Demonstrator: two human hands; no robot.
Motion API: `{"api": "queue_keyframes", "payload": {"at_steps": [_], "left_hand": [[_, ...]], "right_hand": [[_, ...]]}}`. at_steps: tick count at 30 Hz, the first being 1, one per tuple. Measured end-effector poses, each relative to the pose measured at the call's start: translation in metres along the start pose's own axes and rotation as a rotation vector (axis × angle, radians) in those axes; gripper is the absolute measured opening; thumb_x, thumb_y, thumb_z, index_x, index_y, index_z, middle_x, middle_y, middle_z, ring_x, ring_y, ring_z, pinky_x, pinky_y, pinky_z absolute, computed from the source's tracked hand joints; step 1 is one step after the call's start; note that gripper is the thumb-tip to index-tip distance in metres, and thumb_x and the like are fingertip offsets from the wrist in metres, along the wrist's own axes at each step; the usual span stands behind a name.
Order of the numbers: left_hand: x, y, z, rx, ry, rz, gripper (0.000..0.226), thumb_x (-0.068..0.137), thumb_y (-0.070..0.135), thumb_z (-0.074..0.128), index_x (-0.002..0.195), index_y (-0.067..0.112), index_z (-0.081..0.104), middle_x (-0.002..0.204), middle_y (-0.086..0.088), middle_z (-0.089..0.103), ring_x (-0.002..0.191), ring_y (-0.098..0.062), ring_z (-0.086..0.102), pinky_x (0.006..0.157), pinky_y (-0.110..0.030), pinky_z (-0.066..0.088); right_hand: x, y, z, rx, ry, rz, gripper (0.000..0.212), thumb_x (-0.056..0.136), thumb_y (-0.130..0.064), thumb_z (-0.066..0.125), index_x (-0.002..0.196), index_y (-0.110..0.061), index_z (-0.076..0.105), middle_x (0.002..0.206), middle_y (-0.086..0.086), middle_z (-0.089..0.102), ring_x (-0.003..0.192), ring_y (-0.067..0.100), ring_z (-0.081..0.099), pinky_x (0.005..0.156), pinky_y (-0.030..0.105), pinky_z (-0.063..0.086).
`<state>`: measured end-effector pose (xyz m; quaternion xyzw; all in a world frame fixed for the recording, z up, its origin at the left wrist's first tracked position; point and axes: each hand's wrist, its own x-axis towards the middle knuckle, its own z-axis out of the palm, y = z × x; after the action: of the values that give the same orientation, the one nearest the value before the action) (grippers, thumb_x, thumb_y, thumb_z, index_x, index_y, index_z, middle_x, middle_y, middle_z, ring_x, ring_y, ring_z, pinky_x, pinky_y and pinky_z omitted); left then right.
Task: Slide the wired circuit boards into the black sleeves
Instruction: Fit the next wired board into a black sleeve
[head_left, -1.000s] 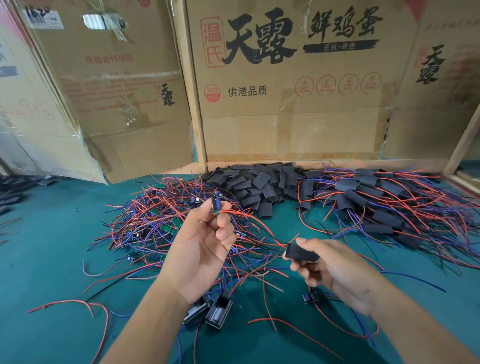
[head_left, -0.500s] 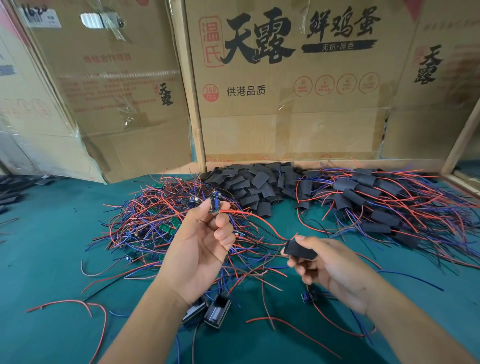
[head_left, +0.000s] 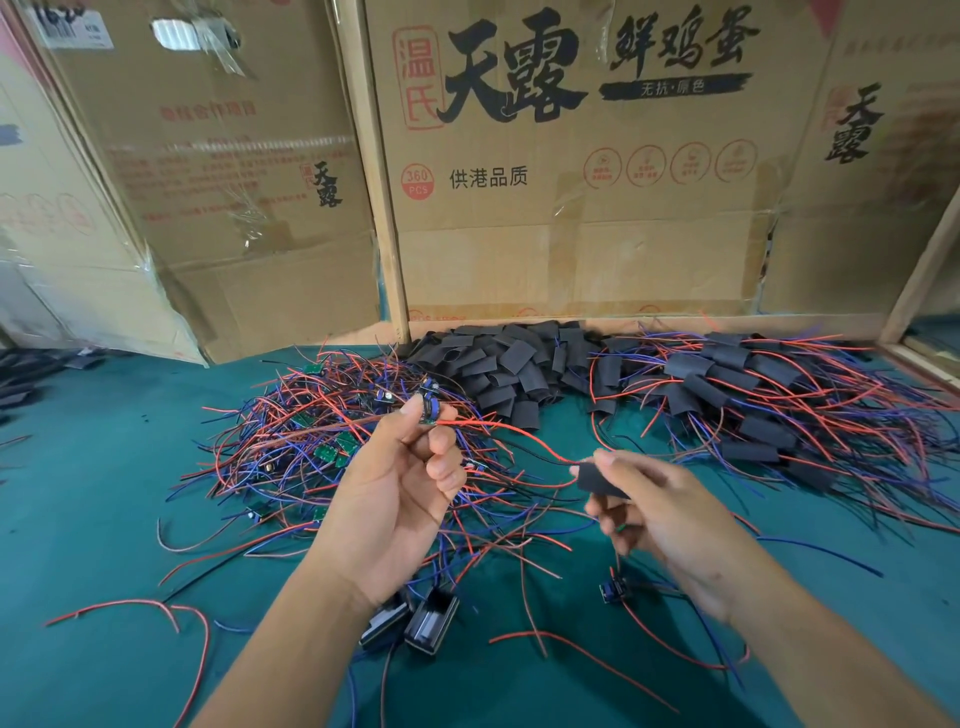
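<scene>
Far left: green table (head_left: 93, 519) surface, a few dark pieces at its left edge, partly out of frame. One loose red wire (head_left: 156, 610) curls alone on open green near the lower left.

Left-centre: tangled heap of wired circuit boards (head_left: 322, 447), red, blue and black leads spreading outward; green boards visible within it. The heap's near fringe reaches under the left forearm.

Left hand (head_left: 400, 499) raised above this heap, palm toward the camera, fingers curled. Thumb and forefinger pinch one circuit board (head_left: 430, 408) at its top. Its red lead (head_left: 514, 434) arcs rightward and meets the open end of the black sleeve (head_left: 597, 480).

Below the left wrist: two black clip-like parts (head_left: 415, 621) lying side by side on the table.

Centre back: pile of empty black sleeves (head_left: 498, 364), against the foot of the cardboard boxes (head_left: 571, 208) that wall off the rear table edge.

Right hand (head_left: 665, 525) pinches the single black sleeve between thumb and fingertips, other fingers curled beneath. Hands apart, joined only by the lead. A small board with leads (head_left: 613, 590) lies on the table under the right hand.

Right: heap of sleeved boards (head_left: 753, 395) with trailing wires, extending to the wooden frame (head_left: 919, 291) at the right edge. Open green table shows in front between the forearms.
</scene>
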<state>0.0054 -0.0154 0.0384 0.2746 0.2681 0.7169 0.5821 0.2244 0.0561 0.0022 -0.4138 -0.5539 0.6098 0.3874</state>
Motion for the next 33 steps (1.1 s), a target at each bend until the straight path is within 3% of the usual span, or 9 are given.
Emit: {"api": "queue_keyframes", "payload": {"at_steps": [3, 6, 9, 13, 17, 19, 22, 29, 33], "left_hand": [[0.002, 0.001, -0.001, 0.01, 0.1, 0.008, 0.025, 0.084, 0.03, 0.066, 0.066, 0.019, 0.052, 0.066, 0.001, 0.044, 0.051, -0.012, 0.038, 0.048, -0.021, 0.039], [0.001, 0.002, -0.002, 0.027, 0.132, -0.01, 0.03, 0.081, 0.031, 0.068, 0.054, 0.021, 0.059, 0.064, 0.003, 0.044, 0.05, -0.011, 0.037, 0.047, -0.02, 0.038], [-0.001, -0.003, 0.002, 0.089, 0.072, -0.08, 0.026, 0.081, 0.034, 0.069, 0.06, 0.019, 0.066, 0.065, 0.004, 0.043, 0.049, -0.009, 0.036, 0.047, -0.02, 0.035], [-0.004, -0.013, 0.005, 0.126, 0.03, -0.146, 0.021, 0.081, 0.035, 0.071, 0.071, 0.017, 0.068, 0.065, 0.003, 0.042, 0.049, -0.009, 0.036, 0.047, -0.02, 0.033], [-0.004, -0.018, 0.007, 0.121, 0.027, -0.126, 0.022, 0.086, 0.037, 0.067, 0.084, 0.015, 0.066, 0.068, 0.004, 0.043, 0.052, -0.01, 0.035, 0.049, -0.021, 0.032], [-0.004, -0.018, 0.006, 0.137, 0.028, -0.103, 0.023, 0.085, 0.042, 0.067, 0.079, 0.02, 0.071, 0.074, 0.004, 0.049, 0.056, -0.01, 0.038, 0.051, -0.021, 0.034], [-0.005, -0.019, 0.007, 0.163, -0.007, -0.11, 0.028, 0.089, 0.05, 0.061, 0.075, 0.028, 0.071, 0.089, 0.004, 0.062, 0.057, -0.01, 0.039, 0.052, -0.021, 0.037], [-0.008, -0.033, 0.014, 0.163, -0.086, -0.107, 0.065, 0.083, 0.07, 0.048, 0.106, 0.011, 0.064, 0.088, -0.009, 0.069, 0.048, -0.013, 0.044, 0.048, -0.022, 0.042], [-0.011, -0.04, 0.013, 0.31, -0.118, 0.018, 0.041, 0.093, 0.042, 0.062, 0.104, 0.004, 0.07, 0.092, -0.013, 0.07, 0.055, -0.014, 0.049, 0.055, -0.023, 0.047]], "right_hand": [[0.003, -0.006, -0.008, -0.045, 0.173, -0.107, 0.025, 0.097, -0.032, 0.055, 0.096, -0.012, 0.07, 0.069, 0.005, 0.067, 0.059, 0.015, 0.059, 0.049, 0.026, 0.047], [0.002, -0.013, -0.015, -0.127, 0.262, -0.238, 0.021, 0.098, -0.028, 0.054, 0.095, -0.014, 0.069, 0.075, 0.001, 0.071, 0.073, 0.015, 0.069, 0.064, 0.025, 0.057], [-0.007, -0.014, -0.004, -0.156, 0.027, -0.283, 0.021, 0.098, -0.027, 0.052, 0.105, -0.018, 0.069, 0.091, 0.001, 0.074, 0.094, 0.013, 0.07, 0.088, 0.024, 0.055], [-0.018, -0.003, 0.028, -0.216, -0.15, -0.229, 0.02, 0.098, -0.028, 0.053, 0.104, -0.018, 0.068, 0.094, -0.005, 0.074, 0.101, 0.015, 0.069, 0.093, 0.024, 0.05], [-0.024, 0.0, 0.041, -0.138, -0.173, -0.131, 0.02, 0.099, -0.024, 0.052, 0.092, -0.01, 0.064, 0.065, -0.009, 0.058, 0.076, 0.02, 0.07, 0.082, 0.041, 0.058], [-0.026, -0.002, 0.043, -0.127, -0.155, -0.103, 0.02, 0.099, -0.024, 0.054, 0.092, -0.009, 0.064, 0.067, -0.007, 0.059, 0.066, 0.019, 0.067, 0.067, 0.035, 0.058], [-0.029, -0.006, 0.047, 0.018, -0.102, -0.01, 0.023, 0.097, -0.026, 0.056, 0.083, -0.009, 0.062, 0.065, -0.001, 0.053, 0.051, 0.012, 0.045, 0.043, 0.02, 0.035], [-0.029, -0.007, 0.05, 0.137, -0.063, 0.088, 0.025, 0.097, -0.027, 0.056, 0.077, -0.012, 0.053, 0.066, 0.002, 0.04, 0.048, 0.009, 0.025, 0.04, 0.018, 0.017], [-0.03, -0.009, 0.046, 0.169, -0.093, 0.106, 0.028, 0.095, -0.033, 0.057, 0.071, -0.018, 0.06, 0.067, 0.001, 0.043, 0.052, 0.011, 0.024, 0.044, 0.021, 0.015]]}}
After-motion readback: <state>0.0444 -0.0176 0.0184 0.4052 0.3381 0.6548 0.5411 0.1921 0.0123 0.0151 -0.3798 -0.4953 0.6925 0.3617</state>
